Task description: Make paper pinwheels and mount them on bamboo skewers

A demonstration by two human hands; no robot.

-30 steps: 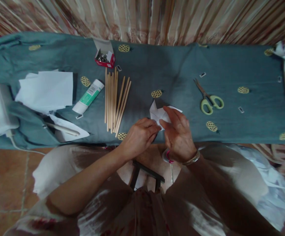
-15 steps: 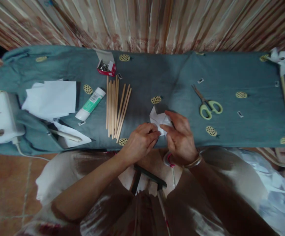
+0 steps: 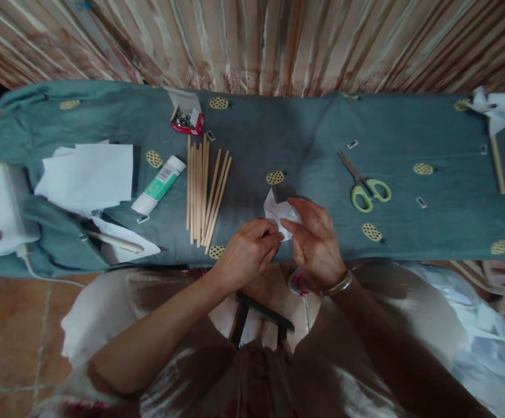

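Observation:
A white paper pinwheel [image 3: 281,211] with folded corners is between my hands, just above the near edge of the cloth. My left hand [image 3: 249,249] is closed, pinching the pinwheel's lower left part. From the right, my right hand [image 3: 317,241] grips its other side, with thumb and forefinger bent around the paper. Fingers cover part of the paper's lower and right sides. Several wooden sticks [image 3: 199,191] lie to the left of my left hand. Green-handled scissors [image 3: 363,184] rest beyond my right hand, with their blades pointing away.
On the left are a glue stick [image 3: 159,184], a stack of white paper [image 3: 91,174], a pen [image 3: 117,241] on a paper scrap and a white power adapter [image 3: 0,209]. An open red box [image 3: 187,121] holds small metal pieces. A pinwheel on a stick [image 3: 494,139] lies far right.
The right fingers have come in closer on the pinwheel, and its right flap is now folded inward. My left hand keeps its pinch. The whole view has shifted slightly.

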